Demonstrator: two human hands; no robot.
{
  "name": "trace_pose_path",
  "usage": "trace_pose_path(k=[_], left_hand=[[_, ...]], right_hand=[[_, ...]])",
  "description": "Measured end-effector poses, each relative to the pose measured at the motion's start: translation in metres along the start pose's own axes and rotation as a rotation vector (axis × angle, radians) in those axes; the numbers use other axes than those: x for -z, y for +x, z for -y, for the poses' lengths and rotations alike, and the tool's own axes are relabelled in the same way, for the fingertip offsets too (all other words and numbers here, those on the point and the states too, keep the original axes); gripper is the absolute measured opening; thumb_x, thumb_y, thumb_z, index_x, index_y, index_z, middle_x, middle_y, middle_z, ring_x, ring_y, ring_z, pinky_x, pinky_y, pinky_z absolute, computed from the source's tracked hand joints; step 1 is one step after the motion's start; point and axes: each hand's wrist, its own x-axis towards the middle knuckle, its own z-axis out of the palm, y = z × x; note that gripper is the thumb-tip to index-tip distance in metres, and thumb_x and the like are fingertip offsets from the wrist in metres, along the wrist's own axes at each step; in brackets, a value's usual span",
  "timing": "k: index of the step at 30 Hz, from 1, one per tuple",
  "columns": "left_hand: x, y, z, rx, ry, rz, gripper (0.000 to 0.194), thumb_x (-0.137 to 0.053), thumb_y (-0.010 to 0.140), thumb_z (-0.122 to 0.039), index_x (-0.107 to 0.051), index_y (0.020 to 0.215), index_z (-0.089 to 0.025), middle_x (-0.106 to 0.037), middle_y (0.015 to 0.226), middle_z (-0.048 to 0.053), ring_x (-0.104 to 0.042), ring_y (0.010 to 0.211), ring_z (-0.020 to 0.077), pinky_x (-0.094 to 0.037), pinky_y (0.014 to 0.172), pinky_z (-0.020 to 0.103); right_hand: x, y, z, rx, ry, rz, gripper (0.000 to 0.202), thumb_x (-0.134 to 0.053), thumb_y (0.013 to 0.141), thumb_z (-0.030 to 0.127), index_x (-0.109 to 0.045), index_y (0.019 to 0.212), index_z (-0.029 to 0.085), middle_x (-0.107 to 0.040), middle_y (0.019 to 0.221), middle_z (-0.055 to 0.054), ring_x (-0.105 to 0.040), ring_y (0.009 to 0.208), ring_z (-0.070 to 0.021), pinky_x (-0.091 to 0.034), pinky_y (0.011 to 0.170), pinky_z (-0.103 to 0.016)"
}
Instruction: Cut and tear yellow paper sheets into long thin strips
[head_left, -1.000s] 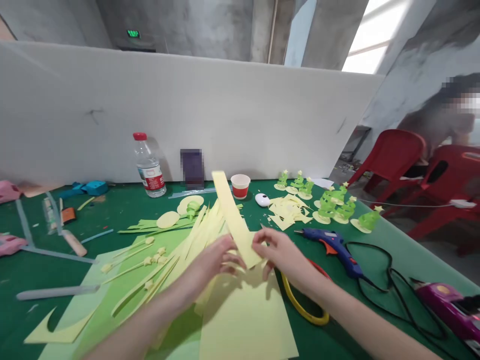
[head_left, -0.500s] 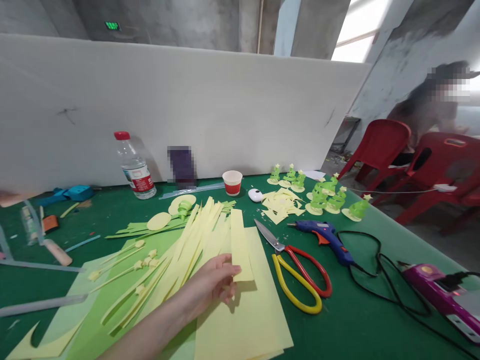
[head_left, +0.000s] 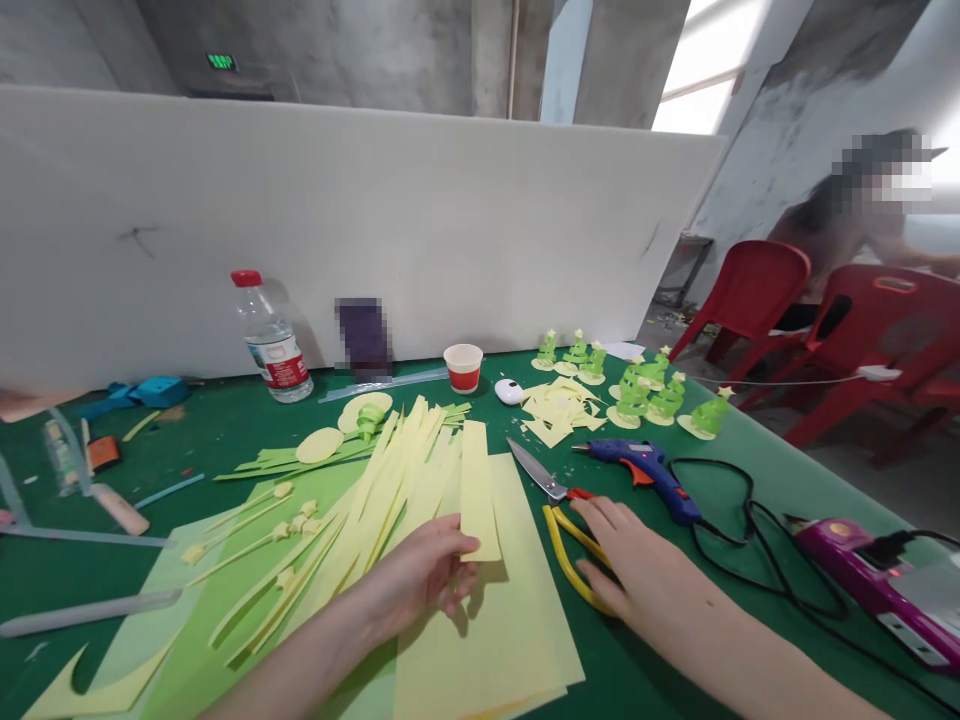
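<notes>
Between the thumb and fingers of my left hand (head_left: 431, 565) is the lower end of a pale yellow paper strip (head_left: 478, 480). It is held over a stack of pale yellow paper sheets (head_left: 517, 620). My right hand (head_left: 637, 565) lies over the handles of the scissors (head_left: 559, 530), thumb and fingers apart; the red handle is mostly covered, and I cannot tell how firmly it touches them. The blades point up and left. Many cut yellow paper strips (head_left: 375, 480) fan out left of my left hand, with small star-tipped strips (head_left: 281, 530) beside them.
A blue glue gun (head_left: 645, 465) and its black cord lie right of the scissors, near a purple power strip (head_left: 862, 570). Behind are paper scraps (head_left: 562, 405), several small green paper trees (head_left: 637, 395), a paper cup (head_left: 463, 370) and a water bottle (head_left: 274, 345). A person sits far right.
My right hand has come in from the lower right onto the scissors' handles. My left hand keeps the paper strip in nearly the same place. The view has shifted slightly.
</notes>
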Motion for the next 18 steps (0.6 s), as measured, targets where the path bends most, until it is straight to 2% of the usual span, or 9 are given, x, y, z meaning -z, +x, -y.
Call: trace_pose_path(k=[1,2,5,7,10,12,15,18], left_hand=[[0.0,-0.001,0.0,0.003,0.002,0.014,0.025,-0.057,0.068,-0.022,-0.032,0.068,-0.02,-0.045,0.048,-0.009,-0.04,0.038,0.004,-0.022,0.033,0.014],[0.0,-0.001,0.0,0.008,0.005,0.029,0.024,-0.057,0.068,-0.021,-0.033,0.068,-0.02,-0.045,0.048,-0.009,-0.04,0.038,0.0043,-0.023,0.034,0.014],[0.0,-0.002,0.001,0.032,0.007,0.077,0.018,-0.055,0.069,-0.02,-0.037,0.07,-0.019,-0.043,0.046,-0.009,-0.04,0.038,0.0055,-0.026,0.036,0.016],[0.0,-0.002,0.001,0.037,-0.004,0.092,0.014,-0.053,0.07,-0.019,-0.04,0.074,-0.019,-0.04,0.045,-0.009,-0.039,0.037,0.0062,-0.028,0.038,0.018],[0.002,-0.002,0.0,-0.006,-0.037,0.067,0.017,-0.053,0.071,-0.017,-0.043,0.084,-0.017,-0.041,0.047,-0.009,-0.04,0.039,0.007,-0.029,0.041,0.019],[0.004,-0.004,-0.002,-0.056,-0.059,0.027,0.023,-0.055,0.073,-0.017,-0.042,0.093,-0.016,-0.046,0.052,-0.007,-0.043,0.043,0.0076,-0.03,0.044,0.02],[0.004,-0.006,-0.009,-0.121,-0.077,-0.025,0.024,-0.059,0.075,-0.018,-0.044,0.094,-0.015,-0.054,0.058,-0.004,-0.048,0.048,0.0072,-0.034,0.047,0.019],[0.002,-0.009,-0.016,-0.157,-0.074,-0.032,0.018,-0.066,0.071,-0.022,-0.051,0.075,-0.014,-0.06,0.063,-0.001,-0.052,0.052,0.0068,-0.036,0.049,0.018]], right_hand=[[-0.001,0.01,-0.001,-0.1,-0.055,0.098,0.034,-0.052,0.076,0.006,-0.056,0.11,0.009,-0.055,0.109,-0.02,-0.055,0.097,-0.0332,-0.047,0.079,-0.047],[-0.003,0.019,-0.002,-0.123,-0.062,0.123,0.04,-0.051,0.074,0.003,-0.053,0.114,0.005,-0.054,0.11,-0.023,-0.053,0.1,-0.0352,-0.047,0.078,-0.047],[-0.008,0.035,-0.004,-0.177,-0.037,0.164,0.05,-0.044,0.071,-0.003,-0.046,0.121,0.001,-0.051,0.112,-0.027,-0.054,0.097,-0.0345,-0.045,0.076,-0.046],[-0.006,0.039,-0.003,-0.242,0.005,0.21,0.056,-0.046,0.067,-0.003,-0.042,0.122,-0.001,-0.051,0.11,-0.028,-0.056,0.091,-0.0334,-0.045,0.072,-0.043],[0.009,0.037,-0.004,-0.326,0.154,0.341,0.055,-0.055,0.062,0.008,-0.046,0.116,0.002,-0.057,0.094,-0.02,-0.059,0.073,-0.0268,-0.045,0.058,-0.034],[0.022,0.032,-0.01,-0.332,0.291,0.443,0.042,-0.053,0.065,0.018,-0.051,0.106,0.008,-0.058,0.079,-0.01,-0.056,0.061,-0.0177,-0.043,0.048,-0.025],[0.03,0.024,-0.025,-0.343,0.634,0.529,0.031,-0.041,0.073,0.033,-0.05,0.097,0.014,-0.052,0.067,-0.001,-0.048,0.049,-0.0083,-0.039,0.042,-0.017],[0.022,0.014,-0.032,-0.343,1.353,0.598,0.036,-0.058,0.061,0.048,-0.048,0.076,0.017,-0.045,0.056,0.004,-0.037,0.037,-0.0041,-0.031,0.031,-0.014]])
